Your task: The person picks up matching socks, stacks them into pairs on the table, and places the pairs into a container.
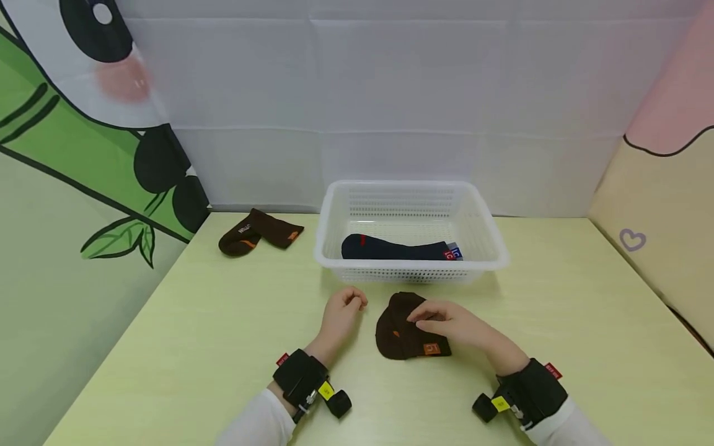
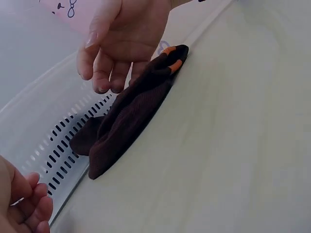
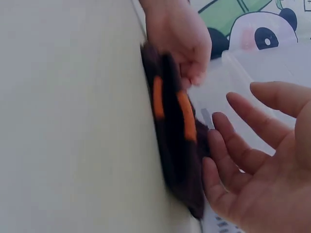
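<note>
A pair of dark brown socks [image 1: 404,337] with orange marks lies folded on the table in front of the basket. Over its right part hovers my right hand [image 1: 452,321], fingers loosely bent and holding nothing; in the right wrist view its fingers [image 3: 238,150] are spread beside the socks [image 3: 187,170]. My left hand [image 1: 341,313] is a little left of the socks, its fingers loosely curled around nothing. The left wrist view shows the socks [image 2: 131,116] between both hands, their cuff openings toward the right hand [image 2: 129,39].
Behind the hands stands a white perforated plastic basket [image 1: 413,272], with dark navy socks [image 1: 393,249] lying inside. Another brown pair of socks [image 1: 276,231] rests at the table's back left. A white backdrop [image 1: 390,93] rises behind the table.
</note>
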